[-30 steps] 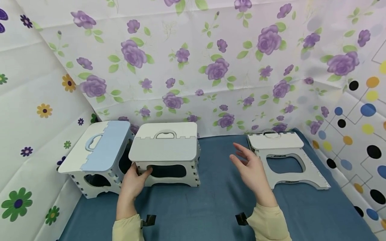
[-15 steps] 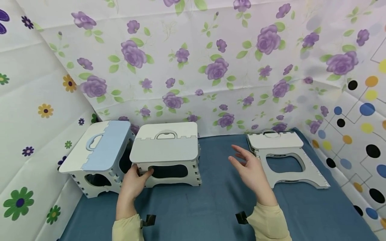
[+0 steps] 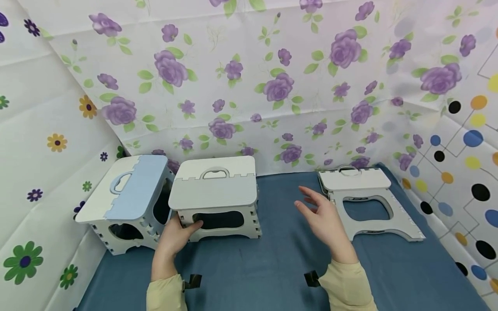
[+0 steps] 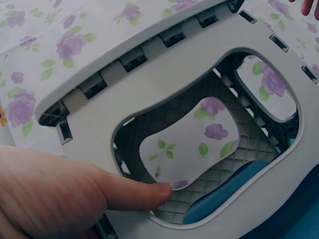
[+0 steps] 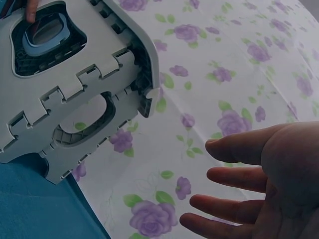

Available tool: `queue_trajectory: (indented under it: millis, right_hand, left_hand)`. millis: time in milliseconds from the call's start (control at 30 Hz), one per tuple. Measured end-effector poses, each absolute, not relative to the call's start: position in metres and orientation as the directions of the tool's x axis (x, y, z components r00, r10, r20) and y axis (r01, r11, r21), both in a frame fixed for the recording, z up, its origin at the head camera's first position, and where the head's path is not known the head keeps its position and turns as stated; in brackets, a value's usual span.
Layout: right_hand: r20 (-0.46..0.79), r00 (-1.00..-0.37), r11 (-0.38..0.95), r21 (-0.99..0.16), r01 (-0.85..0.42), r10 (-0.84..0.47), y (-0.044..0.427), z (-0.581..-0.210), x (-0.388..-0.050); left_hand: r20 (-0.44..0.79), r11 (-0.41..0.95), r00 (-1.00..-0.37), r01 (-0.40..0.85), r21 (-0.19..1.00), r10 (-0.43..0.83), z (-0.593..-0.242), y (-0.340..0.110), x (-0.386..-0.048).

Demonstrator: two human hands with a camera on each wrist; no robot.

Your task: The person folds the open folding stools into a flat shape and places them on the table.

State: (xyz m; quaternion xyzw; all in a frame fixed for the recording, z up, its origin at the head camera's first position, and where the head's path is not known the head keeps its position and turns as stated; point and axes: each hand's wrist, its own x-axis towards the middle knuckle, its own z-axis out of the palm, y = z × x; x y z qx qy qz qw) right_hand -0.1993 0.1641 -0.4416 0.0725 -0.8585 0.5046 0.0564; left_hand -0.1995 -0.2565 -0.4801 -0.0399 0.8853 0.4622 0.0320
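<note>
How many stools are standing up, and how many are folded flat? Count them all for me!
Standing stools: 2, the blue-and-white stool and the grey-and-white stool
Folded-flat stools: 1, the pale folded stool
Total: 3 stools

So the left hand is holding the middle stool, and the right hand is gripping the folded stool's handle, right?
Not quite: the right hand isn't gripping any handle. It is open and holds nothing, as the right wrist view shows. The rest is right: the left hand is holding the middle stool.
</note>
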Motion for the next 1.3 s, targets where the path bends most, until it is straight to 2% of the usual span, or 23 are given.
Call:
queue_trajectory:
  millis: [233, 400, 700, 1033, 1300]
  right_hand:
    - [0.167, -0.984, 0.503, -0.846, -0.178, -0.067, 0.162, -0.442, -0.199]
    - [0.141, -0.986, 0.527, -0.834, -0.164, -0.084, 0.157, -0.445, -0.2]
    - [0.051, -0.98, 0.581, -0.799, -0.155, -0.192, 0.152, -0.453, -0.2]
    - [0.018, -0.978, 0.618, -0.772, -0.146, -0.209, 0.147, -0.457, -0.201]
    - [-0.028, -0.972, 0.628, -0.767, -0.129, -0.234, 0.144, -0.458, -0.202]
  left_hand:
    - [-0.102, 0.542, -0.994, -0.108, 0.834, -0.041, -0.491, -0.256, -0.204]
    - [-0.097, 0.574, -0.994, -0.105, 0.812, -0.045, -0.496, -0.256, -0.206]
    - [-0.132, 0.588, -0.988, -0.152, 0.794, -0.078, -0.496, -0.256, -0.202]
    - [-0.113, 0.615, -0.99, -0.137, 0.777, -0.078, -0.495, -0.242, -0.207]
    - [-0.072, 0.604, -0.997, -0.07, 0.794, -0.021, -0.496, -0.217, -0.211]
